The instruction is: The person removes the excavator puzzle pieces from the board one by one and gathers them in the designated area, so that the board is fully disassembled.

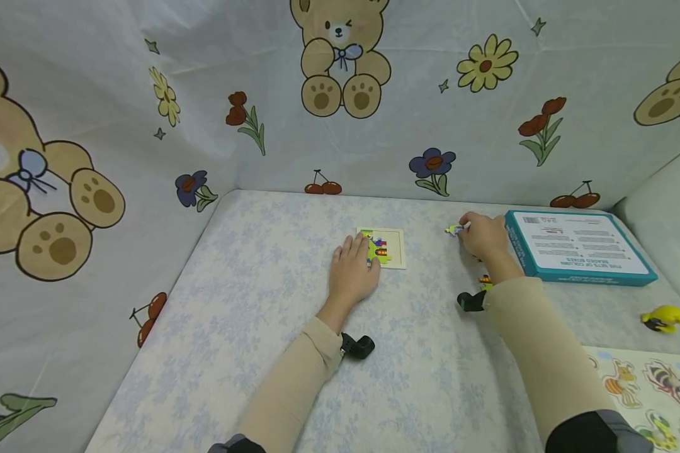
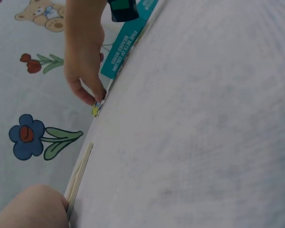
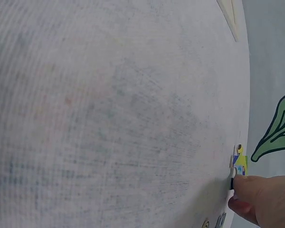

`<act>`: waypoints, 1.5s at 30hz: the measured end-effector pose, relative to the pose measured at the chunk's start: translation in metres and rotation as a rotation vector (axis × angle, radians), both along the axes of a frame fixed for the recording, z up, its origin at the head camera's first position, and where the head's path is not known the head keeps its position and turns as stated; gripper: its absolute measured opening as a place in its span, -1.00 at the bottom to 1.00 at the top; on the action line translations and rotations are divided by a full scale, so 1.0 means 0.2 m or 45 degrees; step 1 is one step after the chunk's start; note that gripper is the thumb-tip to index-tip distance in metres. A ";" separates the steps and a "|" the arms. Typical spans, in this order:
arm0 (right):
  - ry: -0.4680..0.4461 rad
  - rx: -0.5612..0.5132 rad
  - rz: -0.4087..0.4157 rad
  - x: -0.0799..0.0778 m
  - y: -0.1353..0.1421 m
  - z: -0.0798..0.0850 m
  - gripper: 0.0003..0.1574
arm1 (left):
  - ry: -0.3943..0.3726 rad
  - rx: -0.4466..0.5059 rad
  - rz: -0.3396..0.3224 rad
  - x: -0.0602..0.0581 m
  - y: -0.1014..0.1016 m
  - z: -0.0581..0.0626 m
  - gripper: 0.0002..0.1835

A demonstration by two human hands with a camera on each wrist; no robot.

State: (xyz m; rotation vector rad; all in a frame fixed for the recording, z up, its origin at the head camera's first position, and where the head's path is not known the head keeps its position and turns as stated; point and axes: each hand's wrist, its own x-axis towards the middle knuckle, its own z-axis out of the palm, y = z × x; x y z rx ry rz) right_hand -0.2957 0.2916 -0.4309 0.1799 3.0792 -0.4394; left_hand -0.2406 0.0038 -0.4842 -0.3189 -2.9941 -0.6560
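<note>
A small cream puzzle tray [image 1: 397, 249] lies on the table, its left part filled with joined, brightly coloured jigsaw pieces [image 1: 379, 250]. My left hand [image 1: 351, 270] rests flat over the tray's left edge, fingers extended, covering some of those pieces. To the right of the tray, my right hand [image 1: 485, 238] pinches a colourful jigsaw piece [image 1: 452, 231] between thumb and fingers. In the right wrist view the piece [image 3: 240, 163] stands tipped up at the fingertips, close over the table. Another loose puzzle piece [image 1: 485, 282] lies below the right hand, partly hidden by the sleeve.
A teal box [image 1: 586, 245] with a white label stands right of my right hand. Farther right are a yellow toy figure [image 1: 666, 318] and a sheet of insect pictures [image 1: 629, 409]. A curtain printed with bears and flowers [image 1: 204, 82] hangs behind and left of the table.
</note>
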 end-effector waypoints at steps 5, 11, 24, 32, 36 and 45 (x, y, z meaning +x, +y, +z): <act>0.003 0.070 0.040 0.01 0.00 0.00 -0.62 | -0.009 0.012 0.003 0.00 0.00 -0.01 -0.33; 0.072 -0.012 0.065 0.01 -0.03 0.02 -0.58 | -0.014 0.016 0.006 0.00 0.01 -0.01 -0.33; 0.005 -0.271 0.303 0.02 -0.42 0.00 -0.57 | -0.026 0.008 0.012 0.00 0.00 0.01 -0.33; -0.034 -0.296 0.421 0.03 -0.60 -0.03 -0.58 | -0.029 -0.023 0.017 -0.01 0.00 0.00 -0.33; -0.049 -0.255 0.461 0.03 -0.64 -0.04 -0.58 | -0.029 -0.029 0.009 -0.01 0.00 0.00 -0.34; -0.050 -0.228 0.482 0.03 -0.67 -0.04 -0.59 | -0.028 -0.025 0.017 -0.01 0.00 -0.01 -0.34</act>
